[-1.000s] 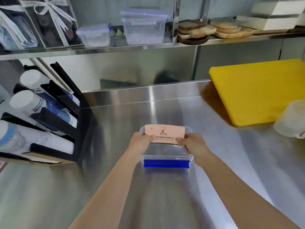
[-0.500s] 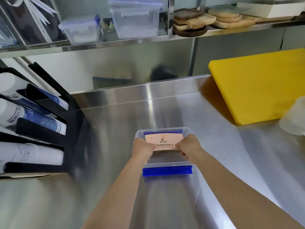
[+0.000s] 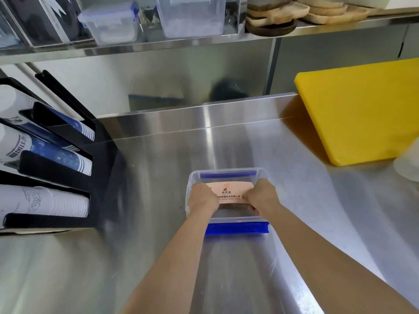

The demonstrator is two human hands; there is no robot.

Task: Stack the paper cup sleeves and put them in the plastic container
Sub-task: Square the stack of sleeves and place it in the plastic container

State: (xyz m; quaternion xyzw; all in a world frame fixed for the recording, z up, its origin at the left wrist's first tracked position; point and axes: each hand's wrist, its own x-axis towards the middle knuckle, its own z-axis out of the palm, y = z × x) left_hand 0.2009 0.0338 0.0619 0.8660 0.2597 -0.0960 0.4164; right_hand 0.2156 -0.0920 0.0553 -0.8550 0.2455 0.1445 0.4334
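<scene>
A clear plastic container point(image 3: 227, 172) with blue clips on its near and far sides sits on the steel counter in front of me. A stack of pale pink paper cup sleeves point(image 3: 230, 191) with printed writing lies flat inside it, down between the walls. My left hand point(image 3: 202, 198) grips the stack's left end and my right hand point(image 3: 261, 196) grips its right end; both hands reach into the container. The lower layers of the stack are hidden by my hands.
A black rack of paper cups point(image 3: 54, 168) stands at the left. A yellow cutting board point(image 3: 362, 114) leans at the right, with a pale translucent tub point(image 3: 409, 164) at the right edge. A shelf point(image 3: 158, 45) above holds plastic boxes and wooden boards.
Both hands have lowered the sleeve stack from above the container's rim down into the container. My view has tilted downward and closer.
</scene>
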